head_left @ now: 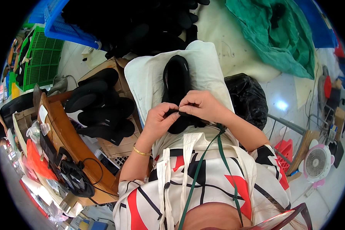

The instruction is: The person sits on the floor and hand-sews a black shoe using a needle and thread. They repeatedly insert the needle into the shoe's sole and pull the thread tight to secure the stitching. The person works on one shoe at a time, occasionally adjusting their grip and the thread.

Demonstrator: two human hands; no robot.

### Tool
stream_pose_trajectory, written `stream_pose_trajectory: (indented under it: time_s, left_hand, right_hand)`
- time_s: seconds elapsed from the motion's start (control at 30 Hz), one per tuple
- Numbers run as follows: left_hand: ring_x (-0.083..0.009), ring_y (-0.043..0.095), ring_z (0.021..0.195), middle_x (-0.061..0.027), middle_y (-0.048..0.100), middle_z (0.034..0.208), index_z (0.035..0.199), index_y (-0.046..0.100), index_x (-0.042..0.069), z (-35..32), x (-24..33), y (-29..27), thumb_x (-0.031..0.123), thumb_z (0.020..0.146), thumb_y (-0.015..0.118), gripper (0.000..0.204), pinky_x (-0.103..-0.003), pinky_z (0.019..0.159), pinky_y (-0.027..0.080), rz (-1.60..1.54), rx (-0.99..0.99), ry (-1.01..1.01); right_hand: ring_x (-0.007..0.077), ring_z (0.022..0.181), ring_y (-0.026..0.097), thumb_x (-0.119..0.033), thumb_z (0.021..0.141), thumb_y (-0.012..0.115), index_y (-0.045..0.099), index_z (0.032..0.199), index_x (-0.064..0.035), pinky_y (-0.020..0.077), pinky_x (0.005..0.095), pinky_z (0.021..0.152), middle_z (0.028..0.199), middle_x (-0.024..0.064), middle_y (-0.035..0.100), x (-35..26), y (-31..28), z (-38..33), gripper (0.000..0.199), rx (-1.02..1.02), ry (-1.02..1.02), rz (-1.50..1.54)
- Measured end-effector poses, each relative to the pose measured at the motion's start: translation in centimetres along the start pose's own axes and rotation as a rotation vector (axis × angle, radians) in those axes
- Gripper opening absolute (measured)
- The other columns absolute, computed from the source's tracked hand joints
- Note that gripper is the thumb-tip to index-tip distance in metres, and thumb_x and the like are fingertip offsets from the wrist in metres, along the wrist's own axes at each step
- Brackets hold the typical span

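Note:
A black fabric shoe (176, 74) lies lengthwise in front of me on a white cloth-covered pad (145, 76). Over its nearer part, my left hand (159, 119) and my right hand (204, 106) meet, fingertips almost touching. Both are closed in a pinch on a narrow black edge that looks like part of the shoe. The fingers partly cover that edge, so its exact shape is hard to make out. On the left, several similar black shoes (99, 101) are piled on cardboard.
A blue crate (71, 32) and a heap of black shoes (153, 30) lie at the far side. To the right are a black plastic bag (247, 99), green sheeting (276, 38) and a white fan (318, 163). A wooden table edge (71, 140) curves along my left.

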State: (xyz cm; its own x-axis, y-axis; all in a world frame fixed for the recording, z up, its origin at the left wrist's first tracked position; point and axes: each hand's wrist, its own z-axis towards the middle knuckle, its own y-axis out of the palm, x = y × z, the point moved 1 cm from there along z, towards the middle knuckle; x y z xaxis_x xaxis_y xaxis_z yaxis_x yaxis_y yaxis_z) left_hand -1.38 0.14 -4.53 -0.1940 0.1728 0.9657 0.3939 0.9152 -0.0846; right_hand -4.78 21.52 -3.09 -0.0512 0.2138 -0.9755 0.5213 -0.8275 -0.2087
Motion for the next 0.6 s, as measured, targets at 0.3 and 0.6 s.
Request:
stream_pose_trajectory:
  time_s: [0.3,0.6]
  left_hand:
    - [-0.0127,0.058,0.072,-0.0064,0.064,0.085,0.100,0.070,0.002,-0.6,1.0,0.4,0.002,0.085,0.072,0.016,-0.024,0.066,0.046,0.246,-0.044,0.063]
    - [-0.0267,0.066,0.075,-0.0107,0.069,0.085,0.097,0.070,0.003,-2.2,0.9,0.9,-0.003,0.076,0.076,0.023,-0.031,0.063,0.052,0.471,0.042,0.362]
  right_hand:
    - [0.0142,0.066,0.058,-0.010,0.095,0.063,0.063,0.087,-0.0032,0.0458,0.0265,0.059,0.078,0.0043,0.061,-2.0,-0.6,0.1,0.011,0.318,-0.079,0.197]
    - [0.0130,0.052,0.056,-0.024,0.105,0.051,0.056,0.096,-0.0073,0.0525,0.0310,0.053,0.067,0.0001,0.057,-1.1,-8.0,-3.1,0.019,0.393,0.091,0.961]
